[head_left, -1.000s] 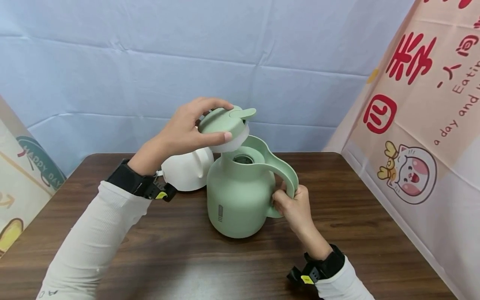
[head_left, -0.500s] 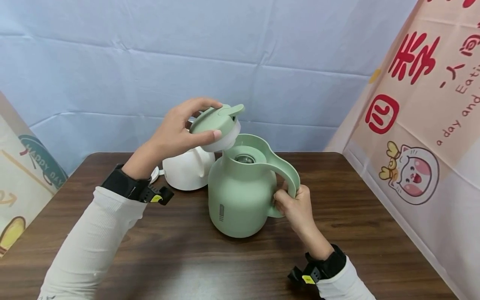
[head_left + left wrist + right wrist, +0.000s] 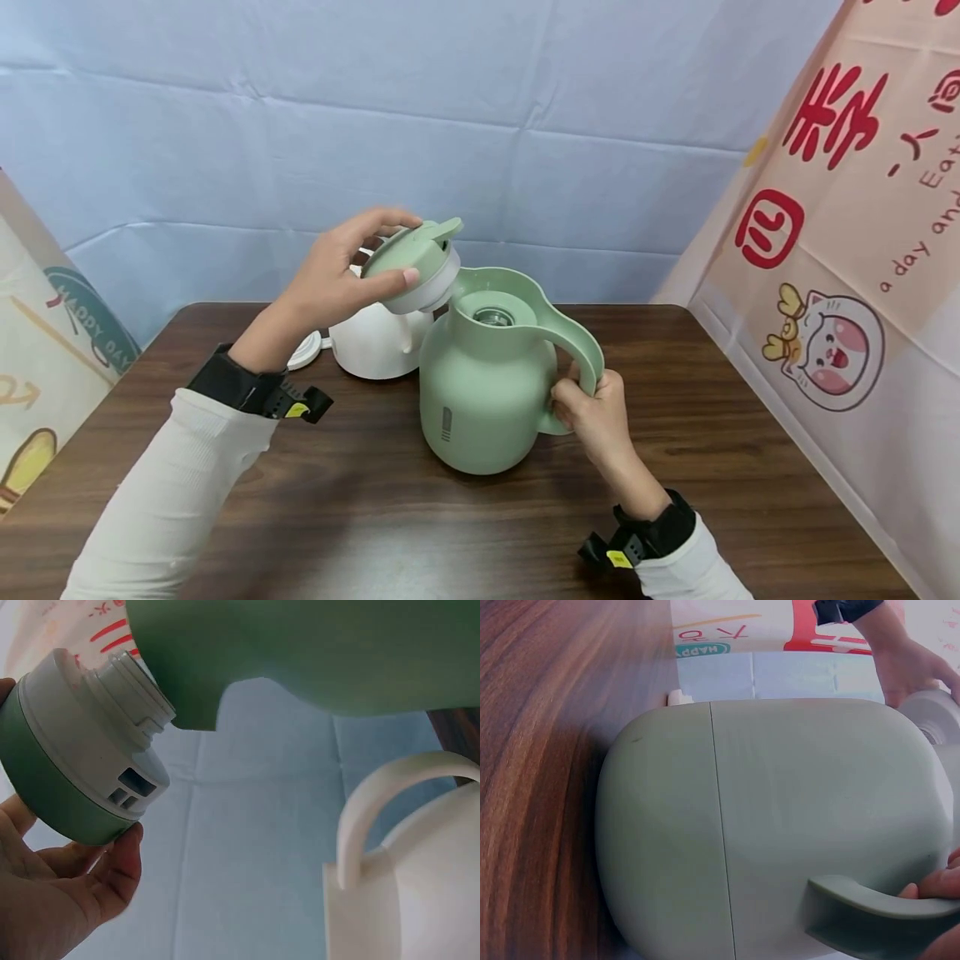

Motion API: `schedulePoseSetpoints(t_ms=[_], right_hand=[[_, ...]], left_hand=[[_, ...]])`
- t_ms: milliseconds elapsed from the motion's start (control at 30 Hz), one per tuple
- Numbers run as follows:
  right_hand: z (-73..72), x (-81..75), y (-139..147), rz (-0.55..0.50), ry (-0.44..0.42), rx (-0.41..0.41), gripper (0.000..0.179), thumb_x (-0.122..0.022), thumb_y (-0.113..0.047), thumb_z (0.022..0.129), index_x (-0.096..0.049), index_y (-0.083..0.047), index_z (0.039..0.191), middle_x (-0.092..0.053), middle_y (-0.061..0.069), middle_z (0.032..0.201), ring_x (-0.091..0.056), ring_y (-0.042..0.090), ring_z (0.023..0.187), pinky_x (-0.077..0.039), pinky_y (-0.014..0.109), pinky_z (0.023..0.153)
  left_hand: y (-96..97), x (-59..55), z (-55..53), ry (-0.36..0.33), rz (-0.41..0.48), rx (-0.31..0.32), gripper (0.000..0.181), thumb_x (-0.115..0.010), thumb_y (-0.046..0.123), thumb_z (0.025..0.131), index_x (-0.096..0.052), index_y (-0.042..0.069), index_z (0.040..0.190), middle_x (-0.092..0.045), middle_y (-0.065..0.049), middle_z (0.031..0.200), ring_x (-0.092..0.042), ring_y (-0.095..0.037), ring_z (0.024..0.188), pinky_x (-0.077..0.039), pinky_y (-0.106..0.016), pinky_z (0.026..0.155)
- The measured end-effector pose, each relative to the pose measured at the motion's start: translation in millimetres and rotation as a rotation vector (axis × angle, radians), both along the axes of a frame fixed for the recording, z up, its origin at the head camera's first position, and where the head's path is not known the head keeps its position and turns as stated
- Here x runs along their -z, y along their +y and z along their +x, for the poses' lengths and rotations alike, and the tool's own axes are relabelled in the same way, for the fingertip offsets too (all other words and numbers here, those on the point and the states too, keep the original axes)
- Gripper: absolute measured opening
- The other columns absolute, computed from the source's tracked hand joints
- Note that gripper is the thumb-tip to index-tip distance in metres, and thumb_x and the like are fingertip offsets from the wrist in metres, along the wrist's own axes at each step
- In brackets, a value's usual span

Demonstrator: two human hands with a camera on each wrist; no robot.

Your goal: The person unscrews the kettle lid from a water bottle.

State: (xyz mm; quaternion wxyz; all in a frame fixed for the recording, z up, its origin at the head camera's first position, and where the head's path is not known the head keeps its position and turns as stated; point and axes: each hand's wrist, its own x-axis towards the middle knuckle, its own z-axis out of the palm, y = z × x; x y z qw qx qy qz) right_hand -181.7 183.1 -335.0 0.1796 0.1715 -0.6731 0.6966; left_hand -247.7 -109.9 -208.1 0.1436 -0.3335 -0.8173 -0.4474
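Observation:
A green thermos jug (image 3: 480, 392) stands upright on the table, its round mouth uncovered. My right hand (image 3: 600, 412) grips the jug's handle (image 3: 573, 342), fingers curled around it. My left hand (image 3: 330, 271) holds the green and white lid (image 3: 408, 258) by its sides, thumb in front. Tilted, the lid hangs just left of the jug's spout and above a white pot. In the left wrist view, the lid's white threaded underside (image 3: 127, 697) faces the jug. The right wrist view has the jug's body (image 3: 780, 802) up close.
A white pot (image 3: 375, 342) with a handle stands behind and left of the jug, partly hidden by the left hand and lid. Beside it lies a small white round lid (image 3: 306, 350). A blue cloth (image 3: 480, 150) hangs behind the brown table (image 3: 420, 533); printed cloths flank it.
My left hand has carried the lid leftward and slightly down, off the jug's mouth, with more tilt. The white round lid has come into view. My right hand keeps its grip on the handle.

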Motion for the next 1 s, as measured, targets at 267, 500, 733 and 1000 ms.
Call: schedulePoseSetpoints(t_ms=[267, 500, 733, 1000], right_hand=[[-0.7, -1.1, 0.6, 0.006, 0.004, 0.002, 0.032, -0.044, 0.016, 0.078, -0.033, -0.002, 0.054, -0.03, 0.004, 0.039, -0.029, 0.017, 0.033, -0.028, 0.031, 0.037], [-1.6, -2.3, 1.8, 0.029, -0.01, -0.019, 0.033, -0.044, 0.016, 0.079, -0.033, -0.003, 0.054, -0.03, 0.005, 0.039, -0.029, 0.017, 0.033, -0.028, 0.03, 0.037], [-2.4, -1.5, 2.0, 0.031, -0.01, -0.029, 0.033, -0.043, 0.015, 0.078, -0.032, -0.004, 0.054, -0.029, 0.005, 0.039, -0.028, 0.017, 0.033, -0.027, 0.03, 0.037], [-1.9, -2.2, 2.4, 0.027, -0.014, -0.032, 0.033, -0.043, 0.015, 0.078, -0.032, -0.004, 0.054, -0.03, 0.003, 0.039, -0.028, 0.017, 0.033, -0.027, 0.03, 0.037]], left_hand=[[-9.3, 7.2, 0.6, -0.044, 0.0, -0.008, 0.059, -0.067, 0.021, 0.08, -0.045, 0.017, 0.134, -0.055, -0.01, 0.117, -0.056, -0.023, 0.098, -0.043, -0.041, 0.081], [-18.6, 19.7, 3.3, -0.061, -0.052, -0.018, 0.061, -0.07, 0.02, 0.078, -0.045, 0.015, 0.133, -0.055, -0.008, 0.115, -0.056, -0.022, 0.097, -0.045, -0.04, 0.079], [-24.7, 29.7, 3.0, -0.102, -0.105, 0.011, 0.066, -0.072, 0.017, 0.075, -0.043, 0.015, 0.135, -0.053, -0.009, 0.113, -0.056, -0.022, 0.096, -0.046, -0.04, 0.076], [-26.5, 39.7, 5.4, -0.149, -0.18, 0.034, 0.076, -0.074, 0.019, 0.072, -0.039, 0.018, 0.14, -0.04, -0.012, 0.115, -0.05, -0.023, 0.095, -0.047, -0.039, 0.074]])
